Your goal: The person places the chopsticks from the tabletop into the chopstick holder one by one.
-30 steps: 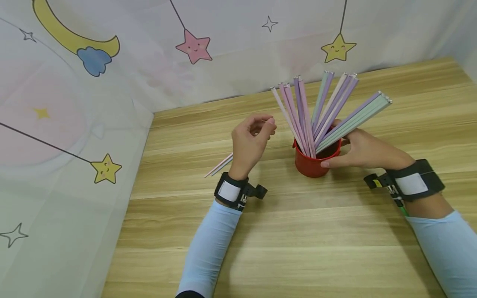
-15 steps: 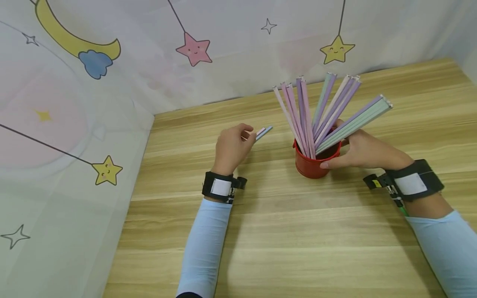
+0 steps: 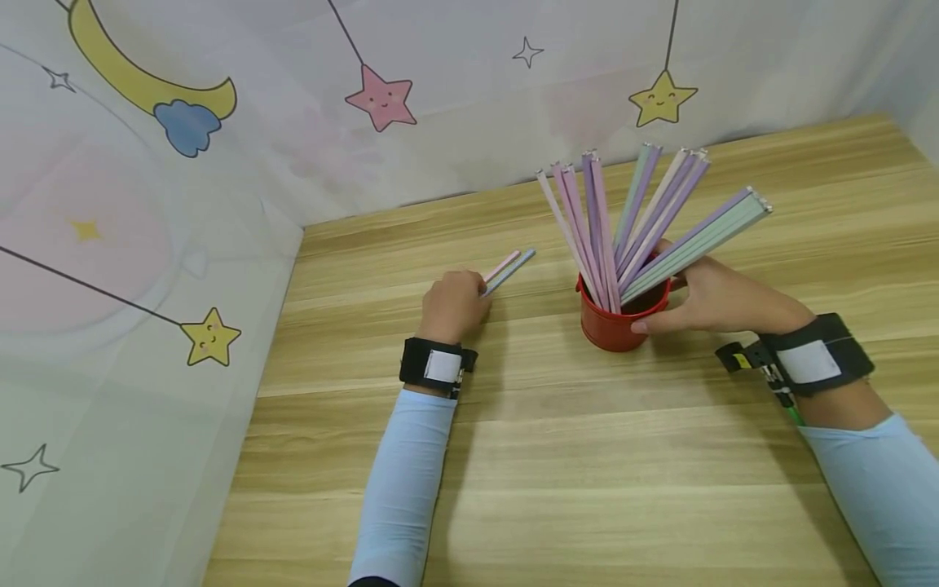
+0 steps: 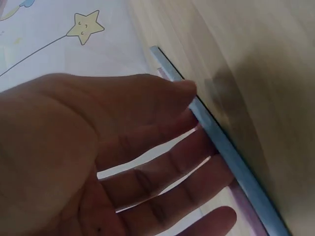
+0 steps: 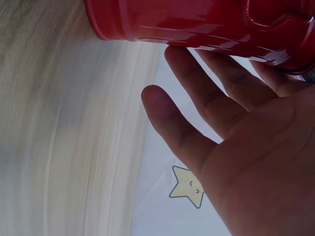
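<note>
My left hand (image 3: pixel 453 306) rests low on the wooden table (image 3: pixel 587 473) and pinches two thin sticks, one pink (image 3: pixel 502 265) and one blue (image 3: pixel 519 262). They point up and right from its fingers. In the left wrist view the thumb of the left hand (image 4: pixel 123 147) lies over the blue stick (image 4: pixel 231 162) with fairly straight fingers behind it. My right hand (image 3: pixel 715 297) holds a red cup (image 3: pixel 616 328), thumb on its near side. The cup is full of several pastel sticks (image 3: pixel 645 220) that fan outward. The right wrist view shows my right hand (image 5: pixel 236 137) with its fingers against the cup (image 5: pixel 187 22).
A cloth backdrop (image 3: pixel 220 147) printed with stars and a moon closes off the left side and the back of the table. Bare wood stretches in front of both hands and to the right of the cup.
My left hand has come down from a raised position near the cup to the table further left, bringing the two sticks with it. The right hand and cup have stayed put.
</note>
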`<act>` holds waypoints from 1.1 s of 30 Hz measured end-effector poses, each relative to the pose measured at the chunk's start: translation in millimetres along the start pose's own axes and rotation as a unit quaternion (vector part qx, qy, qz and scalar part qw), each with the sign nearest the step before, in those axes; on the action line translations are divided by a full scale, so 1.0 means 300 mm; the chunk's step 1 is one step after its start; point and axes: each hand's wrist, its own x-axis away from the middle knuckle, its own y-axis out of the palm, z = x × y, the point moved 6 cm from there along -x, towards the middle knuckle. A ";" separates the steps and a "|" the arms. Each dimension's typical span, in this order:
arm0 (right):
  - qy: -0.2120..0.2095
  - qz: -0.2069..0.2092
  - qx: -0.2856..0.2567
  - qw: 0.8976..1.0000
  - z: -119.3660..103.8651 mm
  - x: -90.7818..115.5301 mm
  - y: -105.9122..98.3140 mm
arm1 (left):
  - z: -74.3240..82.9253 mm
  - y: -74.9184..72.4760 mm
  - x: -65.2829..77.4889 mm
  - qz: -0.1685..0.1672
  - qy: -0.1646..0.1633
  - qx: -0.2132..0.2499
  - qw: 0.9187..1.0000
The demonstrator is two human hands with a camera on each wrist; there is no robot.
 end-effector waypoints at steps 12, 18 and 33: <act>0.012 -0.003 -0.005 1.000 0.003 -0.001 0.002 | 0.034 0.031 0.000 -0.046 0.053 0.038 0.997; 0.022 0.001 -0.002 1.000 0.002 -0.005 0.003 | 0.065 -0.018 0.016 -0.027 0.089 0.115 0.989; 0.016 0.005 -0.010 1.000 -0.006 -0.008 0.000 | 0.095 -0.285 0.132 0.252 0.183 0.450 0.837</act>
